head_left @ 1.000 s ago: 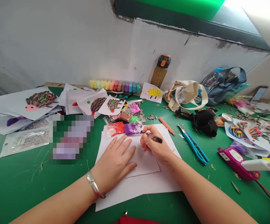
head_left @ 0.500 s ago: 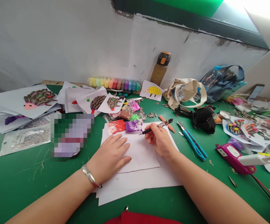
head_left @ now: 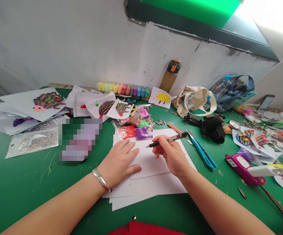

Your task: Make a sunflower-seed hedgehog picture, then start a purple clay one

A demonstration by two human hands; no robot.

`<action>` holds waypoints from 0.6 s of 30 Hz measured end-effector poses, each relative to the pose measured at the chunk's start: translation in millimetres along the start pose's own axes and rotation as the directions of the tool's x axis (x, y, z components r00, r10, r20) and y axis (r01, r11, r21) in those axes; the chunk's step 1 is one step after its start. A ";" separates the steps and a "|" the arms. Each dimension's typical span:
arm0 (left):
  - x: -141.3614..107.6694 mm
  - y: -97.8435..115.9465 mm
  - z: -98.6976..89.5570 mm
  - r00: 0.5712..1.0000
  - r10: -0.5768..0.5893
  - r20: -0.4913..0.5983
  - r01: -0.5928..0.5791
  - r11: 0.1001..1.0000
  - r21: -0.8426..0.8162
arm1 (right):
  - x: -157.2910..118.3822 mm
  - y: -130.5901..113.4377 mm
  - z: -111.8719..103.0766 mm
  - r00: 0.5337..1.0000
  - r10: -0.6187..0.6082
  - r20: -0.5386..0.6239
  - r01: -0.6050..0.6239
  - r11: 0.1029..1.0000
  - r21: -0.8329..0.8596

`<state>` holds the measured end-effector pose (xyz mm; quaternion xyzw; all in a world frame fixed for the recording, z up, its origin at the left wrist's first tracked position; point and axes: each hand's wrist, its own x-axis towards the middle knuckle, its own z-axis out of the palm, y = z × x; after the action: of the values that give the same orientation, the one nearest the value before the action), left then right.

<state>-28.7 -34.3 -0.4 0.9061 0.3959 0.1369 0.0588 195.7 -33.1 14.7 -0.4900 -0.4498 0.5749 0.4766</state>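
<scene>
My left hand [head_left: 119, 161] lies flat with its fingers apart on a stack of white paper [head_left: 146, 186], holding nothing, and a silver bangle [head_left: 101, 180] circles that wrist. My right hand [head_left: 172, 156] grips a black pen [head_left: 167, 140], whose tip points left over the top sheet [head_left: 151, 160]. Just beyond my fingers lie a bag of red clay [head_left: 127, 132] and a bag of purple clay [head_left: 144, 133]. To the right of my right hand is a blue utility knife [head_left: 201, 153].
The green work mat [head_left: 21, 182] holds paper seed-hedgehog pictures [head_left: 47, 102], loose sunflower seeds, and a pixelated patch [head_left: 80, 142]. A row of coloured clay [head_left: 122, 89], a bottle [head_left: 170, 75], and bags stand along the wall. A magenta device [head_left: 241, 169] lies at right.
My right hand has lifted the pen from low against the paper and turned it more level. My left hand stays flat on the paper, sliding slightly with the shifting view.
</scene>
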 end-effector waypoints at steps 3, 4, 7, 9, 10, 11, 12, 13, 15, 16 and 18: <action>-0.6 -1.5 2.0 1.000 -0.013 -0.019 0.013 0.999 -0.044 | -7.9 12.5 0.2 1.000 0.026 0.010 -0.026 0.999 -0.021; -0.7 -2.3 2.7 1.000 -0.020 -0.021 0.019 0.998 -0.056 | -8.6 15.5 -1.0 1.000 0.027 -0.009 -0.027 1.000 -0.008; -0.6 -4.9 4.3 0.999 -0.036 0.001 0.036 0.997 -0.073 | -8.5 19.2 -4.8 0.994 0.036 -0.102 -0.029 0.997 0.071; -0.2 -6.3 4.3 0.999 -0.045 0.024 0.047 0.996 -0.078 | -8.8 18.5 -5.8 0.988 0.058 -0.143 -0.044 0.994 0.104; 0.1 -6.8 3.9 0.998 -0.047 0.033 0.050 0.996 -0.080 | -9.1 17.7 -5.8 0.987 0.068 -0.144 -0.054 0.993 0.103; 0.4 -7.1 3.5 0.998 -0.049 0.039 0.052 0.995 -0.081 | -9.4 16.6 -5.5 0.988 0.076 -0.135 -0.064 0.994 0.093; 0.6 -7.3 3.0 0.998 -0.050 0.041 0.053 0.995 -0.082 | -9.5 15.2 -5.1 0.989 0.083 -0.120 -0.074 0.994 0.082; 0.8 -7.3 2.7 0.998 -0.049 0.041 0.053 0.995 -0.084 | -9.4 13.6 -4.7 0.990 0.090 -0.107 -0.083 0.994 0.075; 1.0 -7.1 2.4 0.998 -0.046 0.032 0.049 0.994 -0.095 | -8.4 9.7 -4.1 0.989 0.102 -0.108 -0.093 0.992 0.084; 0.9 -6.9 2.6 0.999 -0.043 0.026 0.046 0.994 -0.102 | -7.7 7.7 -3.8 0.987 0.103 -0.121 -0.092 0.991 0.094; 0.5 -6.8 3.6 0.999 -0.039 0.017 0.041 0.993 -0.113 | -6.9 5.1 -2.9 0.985 0.081 -0.152 -0.069 0.994 0.082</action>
<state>-32.0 -29.3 -5.2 0.8942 0.4051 0.1514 0.1156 198.5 -40.5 10.3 -0.5312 -0.3700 0.5695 0.5065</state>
